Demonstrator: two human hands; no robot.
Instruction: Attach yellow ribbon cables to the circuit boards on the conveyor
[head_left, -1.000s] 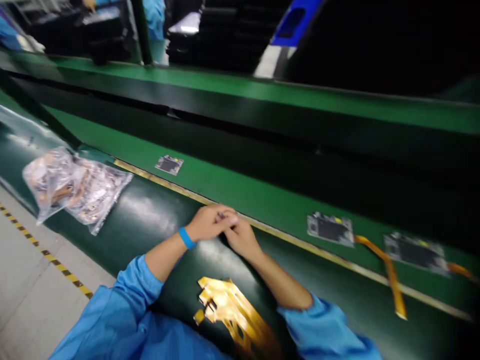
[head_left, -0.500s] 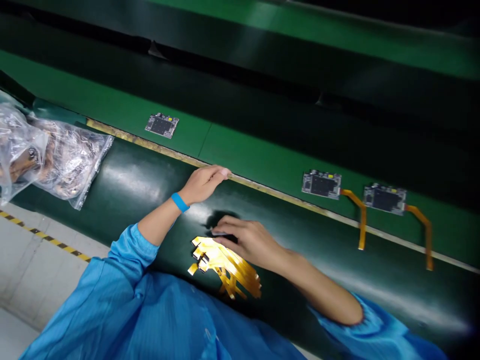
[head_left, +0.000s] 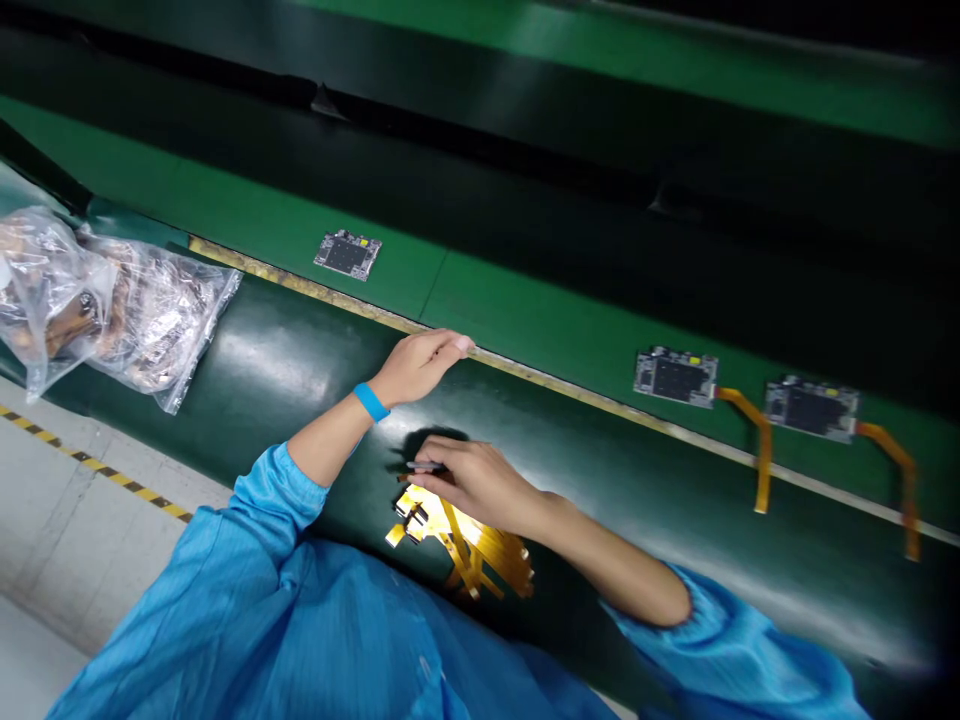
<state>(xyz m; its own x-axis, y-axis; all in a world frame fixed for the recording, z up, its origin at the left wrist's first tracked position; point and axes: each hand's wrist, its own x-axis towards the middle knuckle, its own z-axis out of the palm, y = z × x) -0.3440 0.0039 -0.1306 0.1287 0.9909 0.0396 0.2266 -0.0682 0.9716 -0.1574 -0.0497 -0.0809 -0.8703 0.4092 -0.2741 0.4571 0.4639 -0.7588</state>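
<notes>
My left hand [head_left: 424, 365] rests on the edge strip of the green belt. Its thumb lies along closed fingers, and I cannot see what is inside. Over a pile of yellow-orange flex cables [head_left: 491, 545], my right hand [head_left: 476, 480] is closed in a pinch on a slim grey piece [head_left: 425, 466] whose kind I cannot make out. A brownish strip end [head_left: 403, 479] shows just under these fingertips; whether it is gripped is unclear. The pile lies on the dark green near surface, close to my body.
On the green belt [head_left: 517, 310] lies a bare circuit board [head_left: 348, 255]. Farther right, two boards [head_left: 675, 377] [head_left: 811, 407] each have an orange flex cable hanging over the edge strip. Clear plastic bags [head_left: 157, 320] of brownish parts sit at left. Dark raised panels stand behind.
The boards and bags have shifted right in view, the boards farther. My right hand has moved left across the pile, and a brownish strip end now shows under its fingertips.
</notes>
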